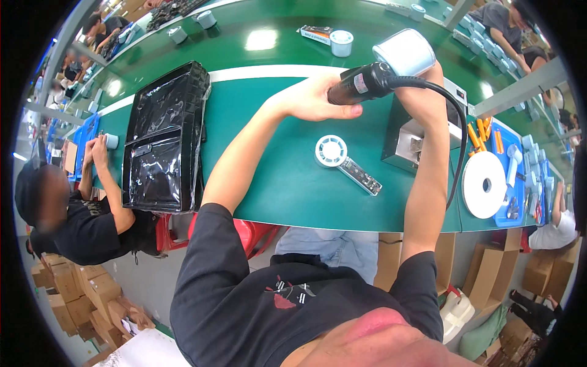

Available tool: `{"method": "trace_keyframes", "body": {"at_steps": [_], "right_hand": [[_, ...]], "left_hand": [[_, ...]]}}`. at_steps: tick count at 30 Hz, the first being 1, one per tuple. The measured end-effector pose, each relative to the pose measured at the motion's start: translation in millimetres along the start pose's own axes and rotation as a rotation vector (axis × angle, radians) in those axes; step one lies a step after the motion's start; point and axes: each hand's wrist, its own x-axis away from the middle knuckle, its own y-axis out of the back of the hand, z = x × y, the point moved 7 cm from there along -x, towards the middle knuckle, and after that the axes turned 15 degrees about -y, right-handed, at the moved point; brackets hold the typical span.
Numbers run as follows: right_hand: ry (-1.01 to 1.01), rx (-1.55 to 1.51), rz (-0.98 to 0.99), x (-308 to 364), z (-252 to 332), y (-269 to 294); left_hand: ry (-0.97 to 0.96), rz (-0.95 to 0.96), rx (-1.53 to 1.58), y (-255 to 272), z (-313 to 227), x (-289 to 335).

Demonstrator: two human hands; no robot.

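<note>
My left hand (315,98) is closed around a black corded electric screwdriver (361,84), whose tip is hidden. Its black cable loops over my right forearm side and down past the table's front edge. My right hand (425,101) grips a pale blue round fan housing (403,52) right beside the screwdriver's top end; most of those fingers are hidden behind it. On the green table (269,171) below lies an opened handheld fan (332,151), with a circuit board showing in its handle. A metal-and-black box device (400,147) stands behind my right forearm.
A large black plastic-lined tray (162,147) lies at the left. At the right sit a white reel (484,185) and a blue tray (516,189) with orange-handled tools. Another pale blue housing (341,44) and a small box (315,33) stand farther back. A co-worker (79,202) works at left.
</note>
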Motion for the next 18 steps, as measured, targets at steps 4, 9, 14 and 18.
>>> {"method": "trace_keyframes", "body": {"at_steps": [4, 9, 14, 18], "right_hand": [[0.036, -0.023, 0.000, 0, 0, 2], [0.055, -0.006, -0.019, -3, -3, 2], [0.106, 0.025, -0.068, -2, 1, 6], [0.117, -0.004, -0.079, -1, 3, 6]], "left_hand": [[-0.026, -0.031, 0.048, -1, -5, -3], [0.057, -0.005, -0.022, 4, -2, 0], [0.066, -0.034, 0.018, 5, -7, -2], [0.044, -0.108, 0.117, 2, -20, -6]]}}
